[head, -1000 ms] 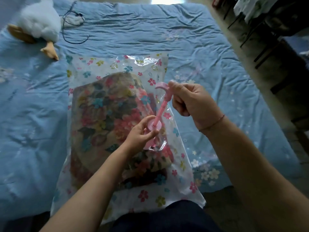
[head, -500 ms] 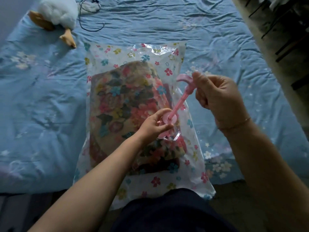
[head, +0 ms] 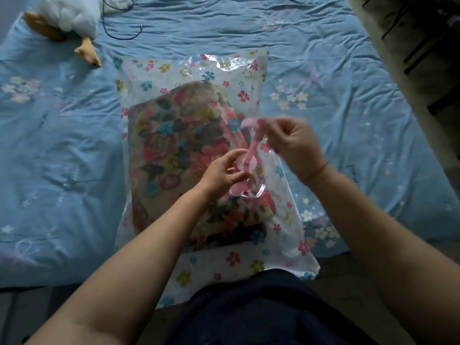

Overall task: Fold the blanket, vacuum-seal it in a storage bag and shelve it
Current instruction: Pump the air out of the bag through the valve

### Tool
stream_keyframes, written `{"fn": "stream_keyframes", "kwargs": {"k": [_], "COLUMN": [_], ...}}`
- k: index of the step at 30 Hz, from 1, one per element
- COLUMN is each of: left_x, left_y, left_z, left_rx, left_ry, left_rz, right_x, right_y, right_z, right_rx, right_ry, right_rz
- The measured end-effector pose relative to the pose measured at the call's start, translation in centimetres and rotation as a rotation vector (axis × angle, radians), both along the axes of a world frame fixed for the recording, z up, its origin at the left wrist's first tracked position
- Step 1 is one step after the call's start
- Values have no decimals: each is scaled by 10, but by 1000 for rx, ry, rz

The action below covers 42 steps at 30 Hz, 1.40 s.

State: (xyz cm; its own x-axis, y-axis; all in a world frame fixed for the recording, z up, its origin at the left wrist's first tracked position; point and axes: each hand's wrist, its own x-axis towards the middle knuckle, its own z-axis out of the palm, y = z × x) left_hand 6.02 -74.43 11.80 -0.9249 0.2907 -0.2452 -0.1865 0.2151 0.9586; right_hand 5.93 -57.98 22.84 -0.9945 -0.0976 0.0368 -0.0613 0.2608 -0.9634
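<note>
Whereas half a second ago the rod of the pink hand pump [head: 251,151] stood drawn further out of its barrel, its handle now sits nearer the round collar, and the right hand [head: 291,145] on it is smeared with motion. A stroke is under way, most likely the push in. That puts the task in the middle of the vacuum step: the blanket [head: 174,145] is already folded and lies inside the storage bag [head: 234,257], filling the bag's left and middle. The film at the bag's far end looks slack and glossy, so more air probably has to come out before shelving.

The left hand [head: 224,171] reaches in over the bag's near edge. Its fingers and thumb are curled round the pump barrel just under the collar, holding it planted right of the bag's middle. The right hand hovers over the bag's right half with its fingers closed on the handle — the blur hides exactly how. Both forearms are bare.

The bag lies flat on a blue bed cover [head: 62,145]. A plush toy [head: 72,13] and a dark cord [head: 119,34] lie beyond the bag's far left corner.
</note>
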Motion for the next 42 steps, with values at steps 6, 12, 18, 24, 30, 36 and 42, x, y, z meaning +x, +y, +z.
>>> {"fn": "stream_keyframes", "kwargs": {"k": [6,12,18,24,30,36,42], "left_x": [0,3,8,10,13,12,10], "left_y": [2,0,1,2,3,0,1], "left_z": [4,4,11,11,11,11,14], "left_rx": [17,16,44,51,63,37,44], "left_ry": [-10,-38,-15,-46,-41,-46,-39], "left_rz": [18,11,29,39,80,70,76], "right_x": [-5,0,-1,1,2,-2,0], "right_y": [-4,-10,-9,-15,-11,-14,-13], "right_z": [5,7,-2,22,-13,18,-14], "right_rx": [422,87,418,76,405,-140,387], "right_ry": [-25,154,6,282,-58,180,-57], "right_rz": [9,-77,-45,-131,17,-98,-12]}}
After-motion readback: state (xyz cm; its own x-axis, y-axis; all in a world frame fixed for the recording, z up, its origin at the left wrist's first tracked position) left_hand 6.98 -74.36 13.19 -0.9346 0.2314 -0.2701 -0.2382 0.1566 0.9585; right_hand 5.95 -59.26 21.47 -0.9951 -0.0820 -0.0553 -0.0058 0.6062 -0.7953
